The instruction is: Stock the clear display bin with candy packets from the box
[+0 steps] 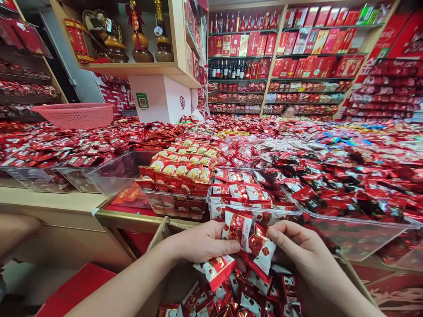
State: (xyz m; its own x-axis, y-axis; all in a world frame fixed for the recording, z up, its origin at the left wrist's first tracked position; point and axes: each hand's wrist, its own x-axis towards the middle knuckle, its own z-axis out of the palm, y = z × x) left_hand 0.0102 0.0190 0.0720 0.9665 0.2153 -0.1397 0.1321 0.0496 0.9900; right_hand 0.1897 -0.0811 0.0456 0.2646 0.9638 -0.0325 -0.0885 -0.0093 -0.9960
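Several red and white candy packets [239,228] are in my left hand [211,241], its thumb pressed across them. My right hand [291,240] pinches the upper corner of another red and white packet [262,251], which touches those in the left. Both hands are above an open cardboard box [355,275] in which many similar packets [249,301] lie loose. Just beyond the hands stands a clear plastic bin [254,210] with upright rows of red and white packets. The fingers under the left-hand packets are partly hidden.
Left of that bin is another clear bin [115,176] with stacked red and yellow packets. Heaped packets fill bins to the right. A pink basket [77,115] sits back left. Someone's bare limb [16,231] shows at the left edge. Stocked shelves line the back.
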